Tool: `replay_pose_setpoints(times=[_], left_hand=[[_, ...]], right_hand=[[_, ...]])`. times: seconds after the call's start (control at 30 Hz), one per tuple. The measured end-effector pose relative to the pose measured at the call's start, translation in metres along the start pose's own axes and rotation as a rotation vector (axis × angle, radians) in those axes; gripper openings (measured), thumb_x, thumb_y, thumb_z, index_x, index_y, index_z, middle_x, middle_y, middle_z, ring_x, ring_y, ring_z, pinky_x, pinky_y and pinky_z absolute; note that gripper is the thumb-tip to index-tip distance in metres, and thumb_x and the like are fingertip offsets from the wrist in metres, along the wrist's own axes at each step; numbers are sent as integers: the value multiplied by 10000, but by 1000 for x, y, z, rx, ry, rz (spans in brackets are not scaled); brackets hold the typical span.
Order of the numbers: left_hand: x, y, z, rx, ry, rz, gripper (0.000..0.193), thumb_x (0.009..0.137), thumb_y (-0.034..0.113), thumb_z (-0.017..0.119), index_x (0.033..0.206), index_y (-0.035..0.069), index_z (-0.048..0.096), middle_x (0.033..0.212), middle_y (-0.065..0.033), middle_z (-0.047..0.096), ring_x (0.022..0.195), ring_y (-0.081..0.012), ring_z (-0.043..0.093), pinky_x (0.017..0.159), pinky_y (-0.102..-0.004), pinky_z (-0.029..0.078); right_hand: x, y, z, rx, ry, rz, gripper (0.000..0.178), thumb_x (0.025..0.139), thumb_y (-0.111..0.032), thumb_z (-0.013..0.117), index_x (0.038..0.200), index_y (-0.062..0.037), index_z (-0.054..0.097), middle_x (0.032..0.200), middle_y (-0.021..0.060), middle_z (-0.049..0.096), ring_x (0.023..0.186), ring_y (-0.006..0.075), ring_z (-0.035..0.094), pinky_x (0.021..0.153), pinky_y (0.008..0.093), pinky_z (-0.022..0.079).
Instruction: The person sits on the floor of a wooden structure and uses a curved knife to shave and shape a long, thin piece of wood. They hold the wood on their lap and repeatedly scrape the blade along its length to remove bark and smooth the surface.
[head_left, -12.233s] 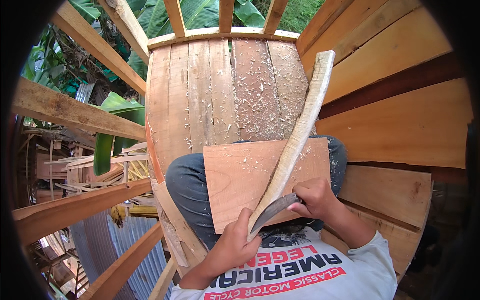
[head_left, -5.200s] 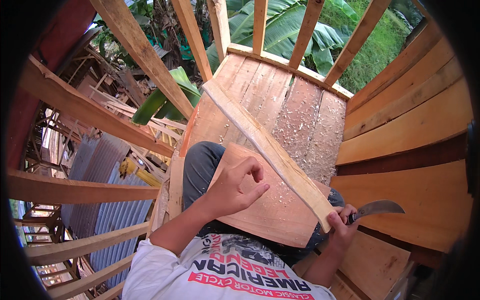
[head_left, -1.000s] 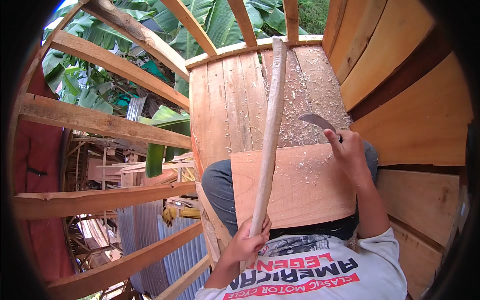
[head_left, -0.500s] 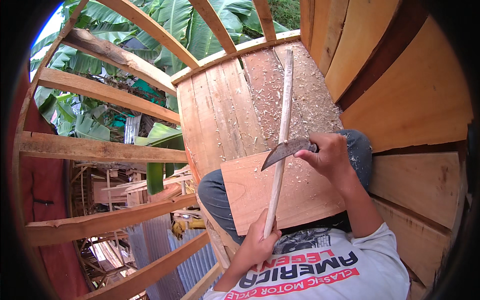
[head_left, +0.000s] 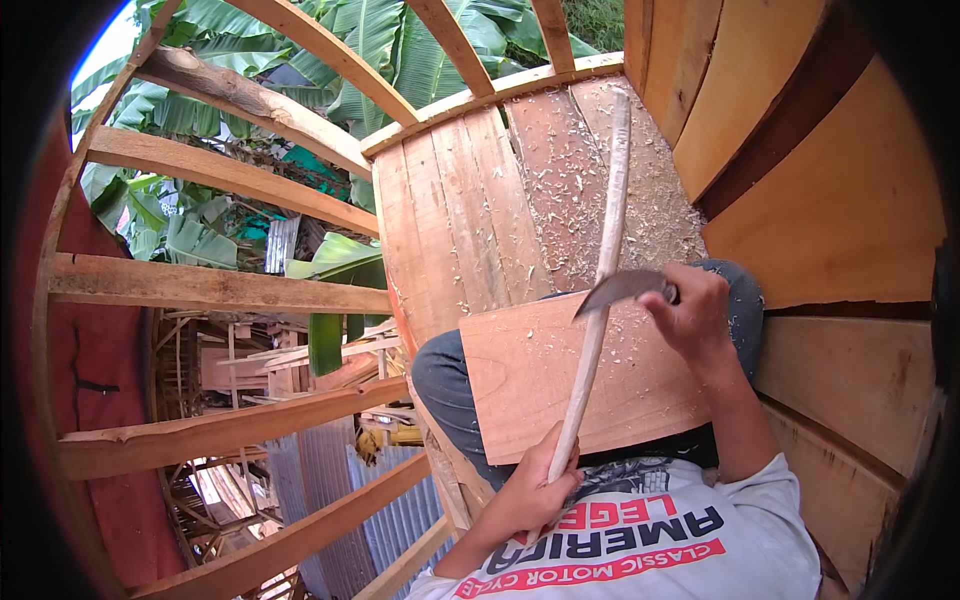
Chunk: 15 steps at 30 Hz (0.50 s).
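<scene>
A long, pale wooden stick (head_left: 590, 368) slants across my lap, its far end leaning right over the floor planks. My left hand (head_left: 545, 482) is wrapped round its near end, close to my shirt. In my right hand (head_left: 697, 312) is the handle of a knife with a broad, curved dark blade (head_left: 625, 287). The blade lies across the stick about halfway along, with its tip pointing left; I cannot tell how deeply the edge bites. Beneath the stick, a flat wooden board (head_left: 512, 378) rests over my crossed legs, with a few shavings on it.
Pale shavings are scattered over the plank floor (head_left: 455, 220) ahead of me. Wooden panels (head_left: 835, 345) rise close on my right. Along the left and far side run spaced wooden rails (head_left: 220, 288), with banana leaves (head_left: 345, 258), scrap timber and corrugated sheets (head_left: 315, 500) beyond.
The knife has moved away from me along the stick and to the right. The stick's far end has swung a little right. Both hands keep their holds, and the whole view has shifted slightly.
</scene>
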<state>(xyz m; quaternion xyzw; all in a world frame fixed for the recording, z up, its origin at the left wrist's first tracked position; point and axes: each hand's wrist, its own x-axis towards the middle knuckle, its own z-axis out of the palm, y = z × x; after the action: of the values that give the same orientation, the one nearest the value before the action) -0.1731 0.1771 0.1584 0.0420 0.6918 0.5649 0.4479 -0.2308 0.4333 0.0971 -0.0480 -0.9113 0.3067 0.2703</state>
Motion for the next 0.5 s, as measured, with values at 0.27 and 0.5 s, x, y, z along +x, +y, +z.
replay_pose_setpoints(times=[0.27,0.5], left_hand=[[5,-22,2,-67,-17,-32,238,779,13,571,961,-1,419,696,-105,456,666,-190,456,632,-321,403],[4,1,17,343,73,47,256,765,27,597,967,-6,444,651,-122,480,592,-184,475,570,-337,399]], right_hand=[[-11,13,-20,143,-73,-126,683,896,-596,467,562,-3,405,468,91,330,454,116,346,445,331,305],[-12,29,-33,399,172,372,597,850,-555,565,591,-23,484,478,132,433,456,330,503,438,378,372]])
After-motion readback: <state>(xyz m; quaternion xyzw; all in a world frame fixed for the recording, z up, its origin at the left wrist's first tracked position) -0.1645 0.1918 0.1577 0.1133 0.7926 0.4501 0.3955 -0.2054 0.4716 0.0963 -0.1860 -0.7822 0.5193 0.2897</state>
